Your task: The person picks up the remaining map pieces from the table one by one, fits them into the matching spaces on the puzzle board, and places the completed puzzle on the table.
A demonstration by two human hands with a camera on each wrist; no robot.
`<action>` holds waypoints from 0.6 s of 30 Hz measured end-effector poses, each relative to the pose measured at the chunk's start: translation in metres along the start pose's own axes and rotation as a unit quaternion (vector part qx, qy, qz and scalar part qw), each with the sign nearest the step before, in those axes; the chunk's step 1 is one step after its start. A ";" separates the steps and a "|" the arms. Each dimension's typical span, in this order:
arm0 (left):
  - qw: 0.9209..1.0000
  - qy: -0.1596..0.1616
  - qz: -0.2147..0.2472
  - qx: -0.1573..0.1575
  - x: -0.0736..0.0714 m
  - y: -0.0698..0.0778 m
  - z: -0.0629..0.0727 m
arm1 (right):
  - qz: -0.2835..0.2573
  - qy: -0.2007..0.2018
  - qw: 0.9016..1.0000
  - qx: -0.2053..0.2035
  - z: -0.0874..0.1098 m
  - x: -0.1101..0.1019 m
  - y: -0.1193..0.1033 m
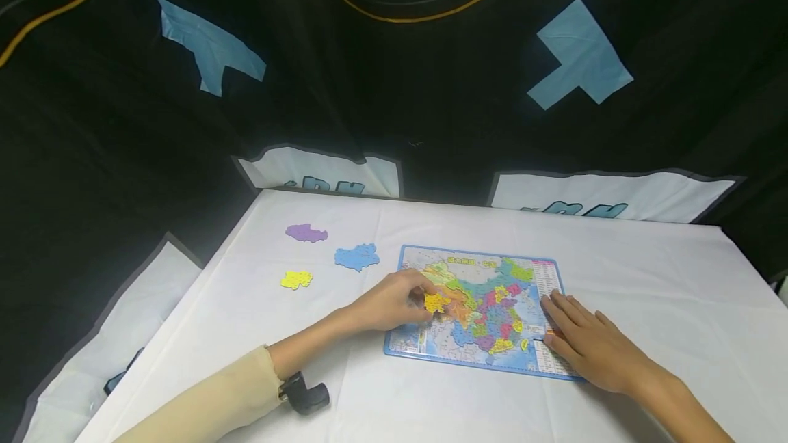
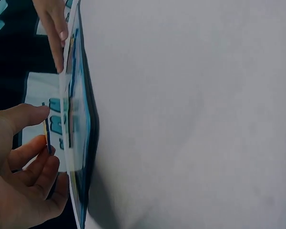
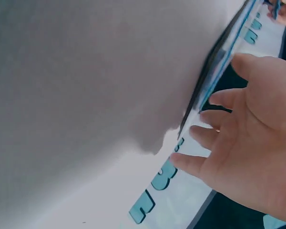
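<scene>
A map puzzle board [image 1: 443,355] with a blue rim lies on the white table, showing a coloured map of China. Over its left half, my left hand [image 1: 397,301] pinches a yellow-orange puzzle piece [image 1: 436,303] between thumb and fingers. The left wrist view shows that piece [image 2: 47,131] edge-on, held a little above the board. My right hand [image 1: 594,344] lies with straight fingers on the board's right edge. Left of the board lie a purple puzzle piece [image 1: 306,232], a blue puzzle piece [image 1: 357,257] and a yellow puzzle piece [image 1: 297,279].
The table [image 1: 665,272] has a white cloth. Behind it hangs a black curtain [image 1: 394,108] with blue tape patches [image 1: 579,53] and white lettered panels [image 1: 615,195]. A black device [image 1: 306,394] is strapped at the left wrist.
</scene>
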State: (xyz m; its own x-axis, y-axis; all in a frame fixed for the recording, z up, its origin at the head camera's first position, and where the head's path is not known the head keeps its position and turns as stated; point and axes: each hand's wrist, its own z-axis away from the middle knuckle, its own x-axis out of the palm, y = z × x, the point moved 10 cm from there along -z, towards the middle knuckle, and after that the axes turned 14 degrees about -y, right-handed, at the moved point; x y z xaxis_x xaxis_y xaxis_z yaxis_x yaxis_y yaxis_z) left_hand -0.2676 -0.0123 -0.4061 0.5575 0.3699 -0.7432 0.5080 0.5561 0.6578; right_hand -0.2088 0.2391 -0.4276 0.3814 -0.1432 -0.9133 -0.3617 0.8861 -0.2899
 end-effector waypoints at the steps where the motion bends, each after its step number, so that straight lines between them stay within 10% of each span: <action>1: 1.000 -0.002 0.003 0.001 0.003 0.001 -0.002 | 0.005 -0.001 1.000 -0.003 -0.001 0.001 -0.002; 18: 1.000 -0.003 0.004 -0.007 0.018 0.013 -0.019 | 0.048 -0.019 0.999 0.000 -0.006 0.008 -0.008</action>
State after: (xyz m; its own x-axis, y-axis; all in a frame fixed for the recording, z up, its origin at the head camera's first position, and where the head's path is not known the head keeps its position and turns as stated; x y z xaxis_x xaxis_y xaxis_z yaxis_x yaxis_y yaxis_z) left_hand -0.2633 0.0160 -0.4130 0.5649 0.3700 -0.7376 0.4944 0.5639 0.6615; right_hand -0.2079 0.2287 -0.4342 0.3768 -0.0415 -0.9253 -0.3973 0.8952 -0.2020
